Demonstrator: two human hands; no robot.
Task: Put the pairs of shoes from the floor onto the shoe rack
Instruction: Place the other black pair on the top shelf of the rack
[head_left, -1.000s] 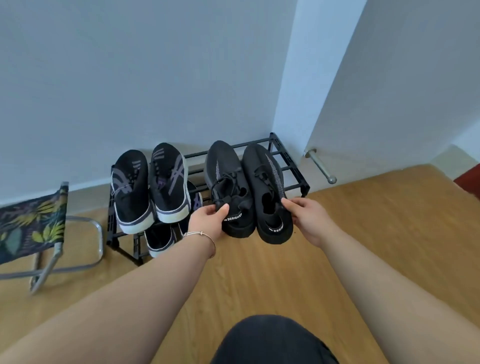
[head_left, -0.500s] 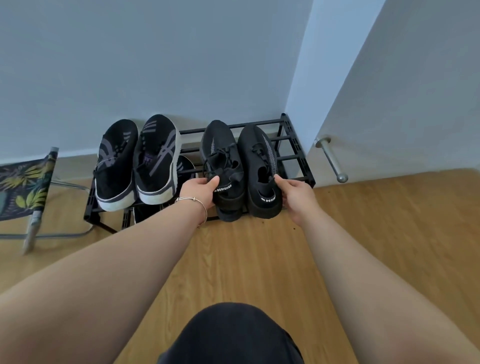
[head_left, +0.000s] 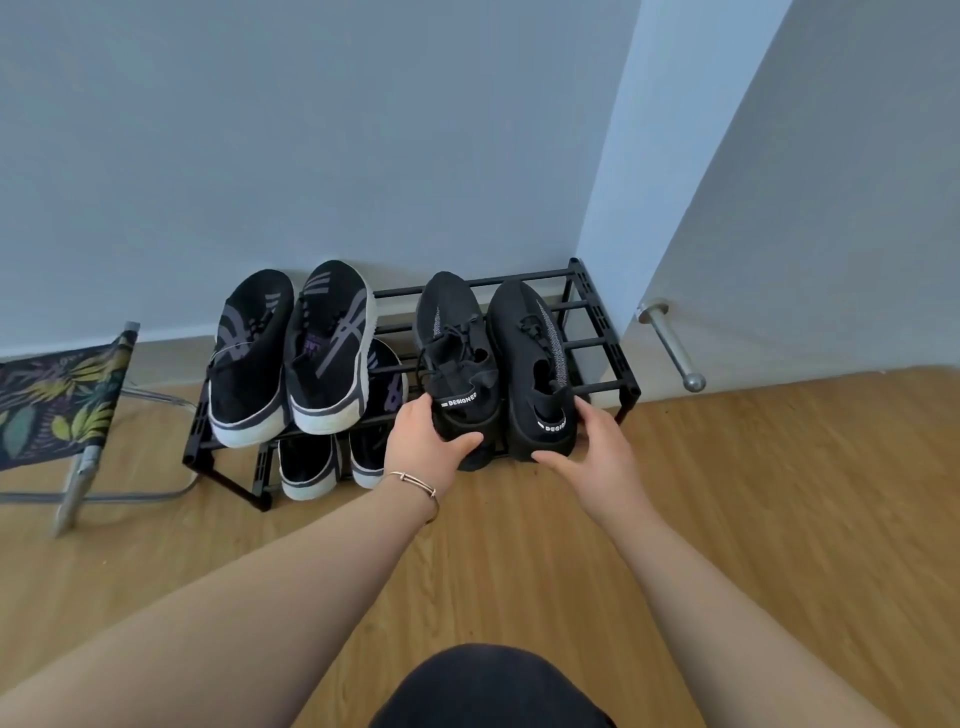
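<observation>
A black metal shoe rack (head_left: 605, 332) stands against the wall. On the right half of its top shelf lie two all-black knit sneakers, toes to the wall. My left hand (head_left: 423, 441) grips the heel of the left black sneaker (head_left: 452, 338). My right hand (head_left: 592, 447) holds the heel of the right black sneaker (head_left: 530, 343), fingers around its side. A pair of black sneakers with white soles (head_left: 296, 353) rests on the top shelf's left half. Another such pair (head_left: 332, 462) sits on the lower shelf, partly hidden.
A folding stool with a leaf-print seat (head_left: 57, 405) stands left of the rack. A metal door stop (head_left: 672, 345) juts from the white door at the right. Wooden floor (head_left: 753, 493) lies in front of the rack. My dark-clothed knee (head_left: 488, 691) shows at the bottom.
Both hands have pushed the black sneakers further onto the top shelf, toward the wall. My thumbs have slid down around the heels. The camera has moved closer to the rack.
</observation>
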